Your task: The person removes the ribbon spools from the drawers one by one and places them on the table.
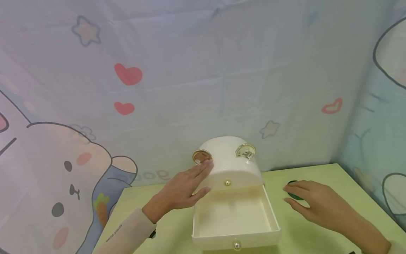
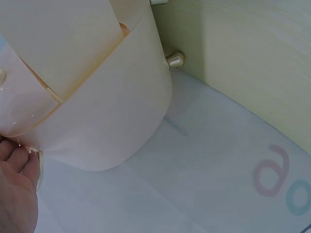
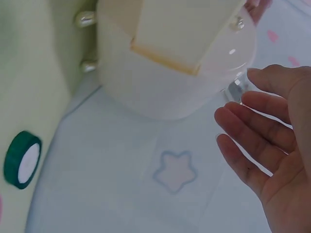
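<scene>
A glossy cream storage box (image 1: 226, 150) with a rounded top stands at the back of the table. Two gold-rimmed round ears (image 1: 245, 151) stick up from its top. Its drawer (image 1: 233, 217) is pulled out towards me, with nothing inside and a small metallic knob (image 1: 237, 245) on the front. My left hand (image 1: 187, 188) rests its straight fingers on the box's top by the left ear, thumb spread over the drawer's left side. To the right of the drawer, my right hand (image 1: 317, 201) hovers with loosely bent fingers, holding nothing. It partly covers a green roll (image 3: 23, 160) in the head view.
The pale green table (image 1: 301, 231) meets a printed cloth backdrop (image 1: 190, 84) right behind the box. Another cloth hangs at the right edge. Gold bead-like feet (image 3: 87, 19) support the box.
</scene>
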Tool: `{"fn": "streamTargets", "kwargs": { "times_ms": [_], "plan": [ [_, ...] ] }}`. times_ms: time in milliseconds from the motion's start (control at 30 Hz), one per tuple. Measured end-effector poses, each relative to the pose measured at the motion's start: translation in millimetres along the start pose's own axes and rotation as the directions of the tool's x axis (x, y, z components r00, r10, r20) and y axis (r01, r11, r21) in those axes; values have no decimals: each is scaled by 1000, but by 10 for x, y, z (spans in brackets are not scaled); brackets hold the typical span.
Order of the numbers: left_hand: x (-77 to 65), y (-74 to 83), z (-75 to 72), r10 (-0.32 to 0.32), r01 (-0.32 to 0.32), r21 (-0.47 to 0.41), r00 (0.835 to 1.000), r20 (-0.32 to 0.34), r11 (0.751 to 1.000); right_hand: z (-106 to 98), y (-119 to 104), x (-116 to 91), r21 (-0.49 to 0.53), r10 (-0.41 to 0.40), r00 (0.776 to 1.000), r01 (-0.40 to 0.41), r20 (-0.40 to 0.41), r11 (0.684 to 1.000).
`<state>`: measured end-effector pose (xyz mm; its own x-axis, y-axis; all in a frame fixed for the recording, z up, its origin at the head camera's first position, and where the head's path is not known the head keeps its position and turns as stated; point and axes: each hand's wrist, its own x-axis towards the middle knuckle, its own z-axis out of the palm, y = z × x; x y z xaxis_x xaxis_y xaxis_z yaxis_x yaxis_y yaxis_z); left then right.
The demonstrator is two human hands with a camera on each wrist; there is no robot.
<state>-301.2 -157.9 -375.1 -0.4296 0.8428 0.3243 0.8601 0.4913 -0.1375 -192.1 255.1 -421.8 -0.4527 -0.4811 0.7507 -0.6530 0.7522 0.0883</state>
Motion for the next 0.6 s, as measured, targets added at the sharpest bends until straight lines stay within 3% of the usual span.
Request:
{"fn": "streamTargets", "kwargs": {
  "times_ms": [333,600],
  "plan": [
    [2,1,-18,-15,15,-25,1000,3,1000,-49,-482,319,41,-173,964,185,-200,982],
    [6,2,-3,-10,10,-20,1000,-7,1000,-49,-887,371,97,-222,959,242,-177,966]
  ]
}}
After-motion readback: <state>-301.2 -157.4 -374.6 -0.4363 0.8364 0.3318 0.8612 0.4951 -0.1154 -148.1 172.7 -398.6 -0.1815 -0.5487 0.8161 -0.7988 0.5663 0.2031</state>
